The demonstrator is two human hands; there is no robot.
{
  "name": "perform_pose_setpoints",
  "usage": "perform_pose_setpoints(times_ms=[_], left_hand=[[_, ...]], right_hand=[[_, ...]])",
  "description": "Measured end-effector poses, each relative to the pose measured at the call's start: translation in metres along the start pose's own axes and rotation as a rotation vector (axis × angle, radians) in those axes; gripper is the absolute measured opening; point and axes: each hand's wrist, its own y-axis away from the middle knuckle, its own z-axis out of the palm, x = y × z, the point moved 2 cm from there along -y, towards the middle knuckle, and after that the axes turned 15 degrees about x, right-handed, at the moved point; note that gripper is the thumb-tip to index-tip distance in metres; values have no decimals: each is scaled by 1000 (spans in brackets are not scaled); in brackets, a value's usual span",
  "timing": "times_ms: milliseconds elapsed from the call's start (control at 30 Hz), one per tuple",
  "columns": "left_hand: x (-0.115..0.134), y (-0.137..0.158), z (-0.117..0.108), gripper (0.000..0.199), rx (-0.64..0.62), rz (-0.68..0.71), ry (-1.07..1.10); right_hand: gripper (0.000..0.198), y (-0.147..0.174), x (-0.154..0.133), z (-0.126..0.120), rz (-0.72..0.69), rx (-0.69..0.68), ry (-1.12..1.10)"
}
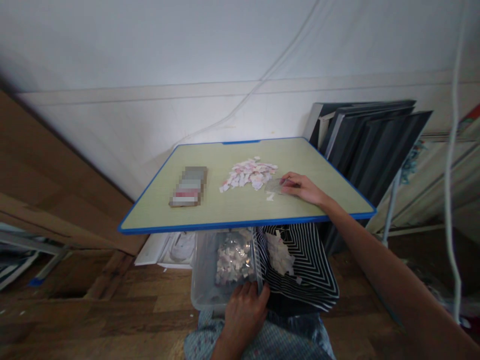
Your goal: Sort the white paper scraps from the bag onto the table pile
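On the low table lies a heap of small torn paper pieces, white with pink tints. My right hand is at the heap's right side, its fingers pinching a thin see-through plastic piece that rests near the tabletop. I cannot tell whether this is a bag or a stiff sheet. One paper scrap lies just below it. In front of the table, my left hand grips the near right rim of a clear plastic bin, which holds more paper pieces.
A blurred-out flat object lies on the table's left. Right of the bin is a black-and-white striped cloth bag with paper scraps on it. Dark panels lean at the right, cardboard stands left, and a white cable hangs at the right.
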Motion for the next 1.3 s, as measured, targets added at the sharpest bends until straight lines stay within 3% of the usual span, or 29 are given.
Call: perform_pose_setpoints(times_ms=[100, 267, 800, 1200, 1300], left_hand=[[0, 0, 0, 40, 6, -2, 2], [0, 0, -1, 40, 13, -2, 4], [-1, 2, 3, 40, 39, -5, 16], [0, 1, -1, 39, 36, -4, -8], [1, 0, -3, 40, 19, -7, -8]], right_hand=[[20, 1, -2, -1, 32, -76, -47], [22, 1, -1, -2, 50, -1, -11], [25, 16, -18, -3, 6, -299, -65], [25, 35, -36, -8, -14, -370, -156], [24, 35, -35, -11, 67, -275, -154]])
